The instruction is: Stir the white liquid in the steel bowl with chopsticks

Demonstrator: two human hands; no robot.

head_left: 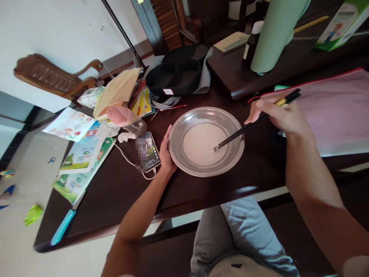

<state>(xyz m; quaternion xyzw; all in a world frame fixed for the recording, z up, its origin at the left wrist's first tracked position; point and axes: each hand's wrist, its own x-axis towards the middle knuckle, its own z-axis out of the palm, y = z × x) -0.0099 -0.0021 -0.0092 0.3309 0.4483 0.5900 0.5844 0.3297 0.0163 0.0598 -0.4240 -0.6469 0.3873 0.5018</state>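
A shiny metal bowl point(236, 159) stands on the dark wooden table, with a pale, milky liquid point(198, 144) in its bottom. My left hand point(167, 154) grips the bowl's left side, its fingers partly hidden behind the rim. Black chopsticks with gold bands point(245, 127) are pinched in my right hand point(271, 110) at the bowl's right. Their tips dip into the liquid right of its middle. Just left of my left hand lies a lit phone point(151, 152) with a white cable plugged in.
A blue-handled knife point(63, 227) lies by the table's left edge, near booklets point(83, 154). Behind the bowl are a black strapped headset point(175, 73) and a red pencil point(174, 107). A green cylinder point(276, 36) and a pink zip folder point(337, 115) are at right.
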